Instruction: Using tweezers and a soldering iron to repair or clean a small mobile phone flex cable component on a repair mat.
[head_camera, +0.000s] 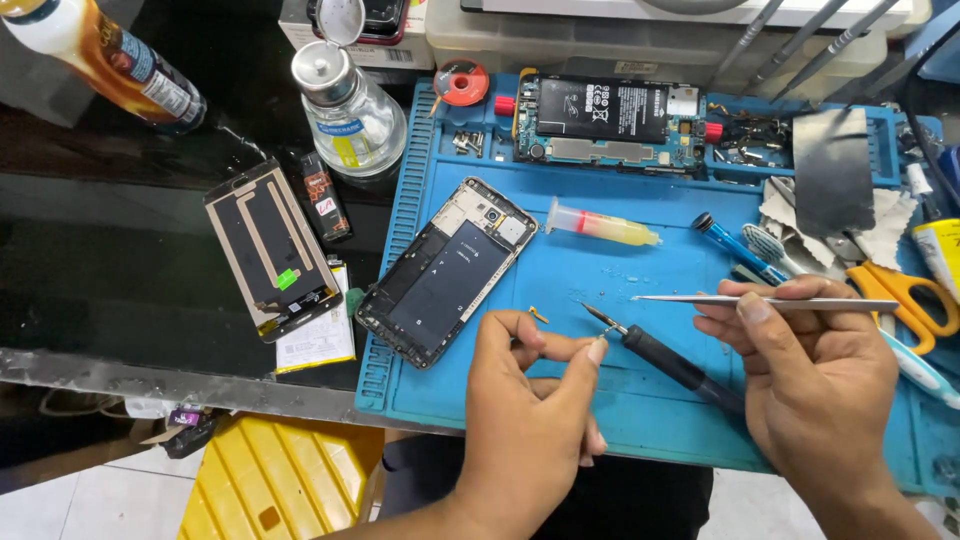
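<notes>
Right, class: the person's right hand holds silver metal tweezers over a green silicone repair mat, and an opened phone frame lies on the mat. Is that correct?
Not quite. The head view shows the silicone repair mat is blue, not green. The rest stands: the right hand holds the silver metal tweezers over it, and the opened phone frame lies on the mat.

Single head-worn view, close, looking steeply down.
Blue ribbed silicone work mat fills centre to 3 o'clock; dark tabletop at 9 o'clock.

Bright even light, soft shadows, glare on dark glass left; sharp focus.
</notes>
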